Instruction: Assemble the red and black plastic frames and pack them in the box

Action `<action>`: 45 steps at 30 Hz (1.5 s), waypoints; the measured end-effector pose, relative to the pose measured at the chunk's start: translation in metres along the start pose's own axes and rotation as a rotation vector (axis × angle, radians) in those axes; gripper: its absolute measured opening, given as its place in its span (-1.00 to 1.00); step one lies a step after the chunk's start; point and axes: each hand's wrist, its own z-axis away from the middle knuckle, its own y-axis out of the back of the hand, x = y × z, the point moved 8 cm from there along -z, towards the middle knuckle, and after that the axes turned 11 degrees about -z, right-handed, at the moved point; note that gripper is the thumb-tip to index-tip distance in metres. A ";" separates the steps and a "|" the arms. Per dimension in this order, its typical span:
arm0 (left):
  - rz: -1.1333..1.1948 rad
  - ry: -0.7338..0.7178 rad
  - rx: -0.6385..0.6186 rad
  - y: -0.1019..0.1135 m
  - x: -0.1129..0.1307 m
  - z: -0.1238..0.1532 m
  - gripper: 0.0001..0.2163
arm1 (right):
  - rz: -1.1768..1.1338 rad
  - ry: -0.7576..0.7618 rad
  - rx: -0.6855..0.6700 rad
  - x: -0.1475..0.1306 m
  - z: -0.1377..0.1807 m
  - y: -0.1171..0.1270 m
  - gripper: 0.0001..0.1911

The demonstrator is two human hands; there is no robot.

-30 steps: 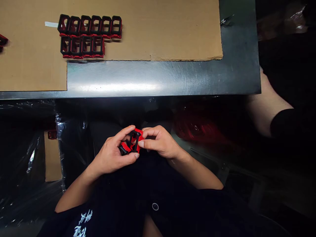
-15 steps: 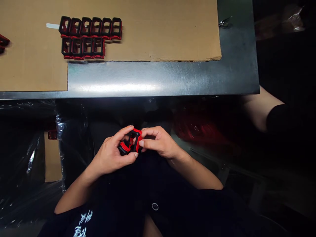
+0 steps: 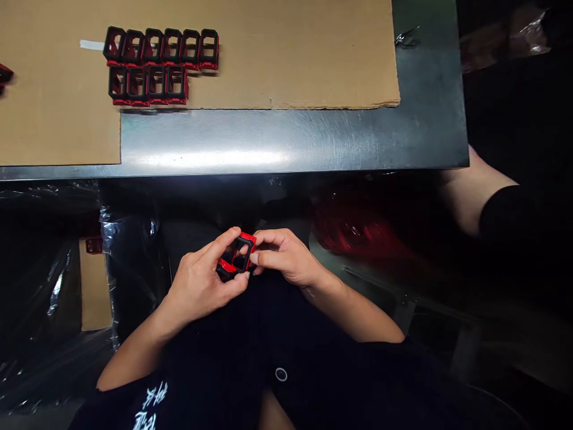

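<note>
Close to my body, below the table's front edge, I hold a red-and-black rectangular plastic frame (image 3: 253, 240) with an open middle. My left hand (image 3: 203, 278) grips it from the left, thumb along the lower side and index finger over the top. From the right, my right hand (image 3: 286, 257) pinches its red edge between thumb and fingers. A second red-and-black part (image 3: 226, 267) shows under the left palm; whether it joins the frame I cannot tell. Similar red-and-black frames (image 3: 172, 46) stand in two rows on the cardboard (image 3: 290, 54).
The metal table (image 3: 286, 140) has its front edge beyond my hands. Another person's arm (image 3: 481, 191) reaches in at the right. A red plastic-wrapped bundle (image 3: 353, 230) lies below the table. Clear plastic film (image 3: 58, 286) hangs at the left, near a cardboard strip (image 3: 95, 292).
The held frame has turned slightly in my fingers, its opening now facing more upward. Both hands keep their grip. The view has shifted a little.
</note>
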 end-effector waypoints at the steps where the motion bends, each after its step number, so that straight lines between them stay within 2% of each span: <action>1: -0.016 -0.005 0.013 0.001 0.000 0.000 -0.39 | 0.000 -0.001 0.005 0.001 0.000 0.000 -0.86; 21: -0.127 -0.065 0.035 0.003 0.002 0.001 -0.42 | 0.069 -0.067 0.054 0.008 -0.001 0.003 -0.86; 30: -0.130 -0.046 -0.021 0.002 0.000 0.000 -0.41 | 0.095 -0.069 0.037 0.009 -0.001 0.003 -0.87; 45: -0.180 -0.034 -0.034 0.001 -0.003 -0.001 -0.42 | 0.108 -0.044 0.022 0.012 -0.005 0.003 -0.84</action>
